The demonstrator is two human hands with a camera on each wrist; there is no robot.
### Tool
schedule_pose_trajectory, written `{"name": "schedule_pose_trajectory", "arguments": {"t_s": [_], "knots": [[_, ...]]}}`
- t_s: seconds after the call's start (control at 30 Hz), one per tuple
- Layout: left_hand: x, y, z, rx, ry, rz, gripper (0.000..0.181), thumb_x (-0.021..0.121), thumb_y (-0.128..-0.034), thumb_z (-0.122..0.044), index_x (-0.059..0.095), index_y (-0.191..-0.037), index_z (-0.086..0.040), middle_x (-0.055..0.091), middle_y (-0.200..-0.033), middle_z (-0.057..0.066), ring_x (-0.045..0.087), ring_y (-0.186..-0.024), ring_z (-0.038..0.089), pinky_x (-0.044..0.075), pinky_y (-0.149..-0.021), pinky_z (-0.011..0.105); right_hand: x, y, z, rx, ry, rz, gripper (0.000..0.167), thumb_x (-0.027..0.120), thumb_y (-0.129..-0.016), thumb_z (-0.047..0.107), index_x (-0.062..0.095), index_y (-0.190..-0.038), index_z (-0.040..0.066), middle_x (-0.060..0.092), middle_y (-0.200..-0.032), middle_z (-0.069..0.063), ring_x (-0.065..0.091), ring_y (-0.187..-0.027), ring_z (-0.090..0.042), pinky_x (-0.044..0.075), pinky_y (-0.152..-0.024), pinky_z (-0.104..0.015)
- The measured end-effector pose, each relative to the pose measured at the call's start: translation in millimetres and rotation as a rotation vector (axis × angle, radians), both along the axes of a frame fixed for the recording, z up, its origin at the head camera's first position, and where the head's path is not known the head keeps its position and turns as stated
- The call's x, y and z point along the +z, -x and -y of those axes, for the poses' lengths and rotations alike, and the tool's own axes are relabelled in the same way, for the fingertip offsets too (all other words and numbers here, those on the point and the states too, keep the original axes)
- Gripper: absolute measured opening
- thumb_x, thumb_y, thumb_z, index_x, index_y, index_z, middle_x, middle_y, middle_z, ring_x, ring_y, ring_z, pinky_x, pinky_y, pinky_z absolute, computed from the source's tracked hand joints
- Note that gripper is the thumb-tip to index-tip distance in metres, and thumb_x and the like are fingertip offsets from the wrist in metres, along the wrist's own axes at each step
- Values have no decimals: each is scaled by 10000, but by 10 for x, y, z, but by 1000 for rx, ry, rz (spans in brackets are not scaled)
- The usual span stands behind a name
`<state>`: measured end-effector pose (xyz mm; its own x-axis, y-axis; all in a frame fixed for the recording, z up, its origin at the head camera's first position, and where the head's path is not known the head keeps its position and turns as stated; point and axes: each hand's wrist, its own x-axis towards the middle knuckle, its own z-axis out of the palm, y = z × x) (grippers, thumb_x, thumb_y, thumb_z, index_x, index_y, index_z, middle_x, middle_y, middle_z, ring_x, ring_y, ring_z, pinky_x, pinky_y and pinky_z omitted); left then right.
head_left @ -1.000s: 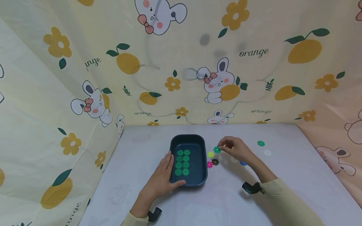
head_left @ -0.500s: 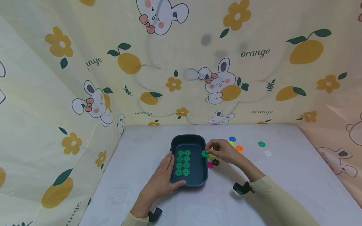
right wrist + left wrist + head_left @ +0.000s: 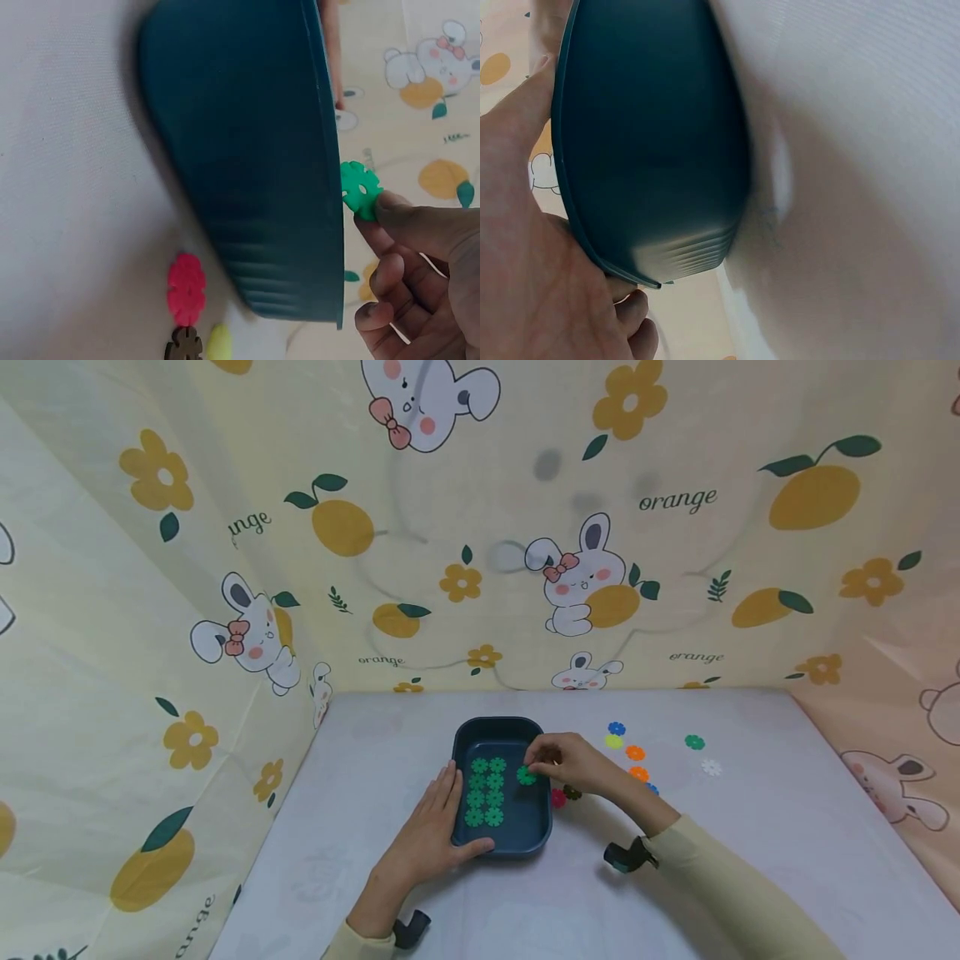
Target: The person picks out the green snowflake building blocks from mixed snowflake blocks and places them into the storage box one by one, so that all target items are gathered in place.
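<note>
My right hand pinches a green snowflake-shaped plastic disc between thumb and forefinger. In the head view the disc is over the right part of a dark blue rectangular tray. The right wrist view has the same green disc just past the tray's rim. Several green discs lie in two columns inside the tray, towards its left. My left hand rests on the tray's near left corner, its fingers straight along the left rim and its thumb across the near rim.
Right of the tray lie a pink disc and a dark brown disc. Farther right are blue, yellow, orange, green and white discs. A printed cloth wall rises behind the white table.
My right hand has carried the green disc left, from beside the tray to over its inside. The discs that the hand covered now show. My left hand stays at the tray.
</note>
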<state>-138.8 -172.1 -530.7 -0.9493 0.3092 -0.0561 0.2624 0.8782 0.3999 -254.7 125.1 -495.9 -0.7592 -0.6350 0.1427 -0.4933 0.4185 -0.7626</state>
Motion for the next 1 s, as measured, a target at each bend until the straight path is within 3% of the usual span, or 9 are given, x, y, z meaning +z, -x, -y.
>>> {"name": "schedule_pose_trajectory", "arguments": {"t_s": [0.23, 0.5, 0.67, 1.0], "knots": [[16, -4, 3, -8, -9, -2, 1210, 656, -926, -772, 80, -1732, -77, -31, -1817, 55, 18, -1676, 243, 157, -1345, 503, 9, 23, 152, 62, -88, 22, 67, 783, -999, 116, 780, -1027, 177, 736, -941, 116, 609, -795, -128, 566, -719, -244], [3, -6, 11, -11, -7, -3, 1203, 648, -932, -772, 69, -1732, -86, -30, -1817, 57, 19, -1675, 241, 161, -1344, 500, -21, 40, 287, 173, -140, 42, 40, 771, -1005, 100, 774, -1045, 105, 751, -996, 60, 647, -857, -92, 601, -820, -241], [-6, -5, 15, -13, -2, -1, 1208, 641, -926, -785, 72, -1734, -89, -32, -1817, 54, 21, -1676, 246, 167, -1342, 504, -62, 54, 343, 229, -209, 48, 40, 756, -1010, 77, 772, -1026, 110, 738, -960, 111, 649, -847, -61, 601, -814, -232], [0, -3, 17, -13, 7, 2, 1208, 633, -928, -789, 62, -1734, -93, -36, -1816, 52, 17, -1675, 240, 157, -1345, 498, -107, 28, 422, 252, -307, 45, 60, 771, -998, 76, 787, -1008, 133, 739, -941, 117, 660, -834, -33, 599, -808, -225]]}}
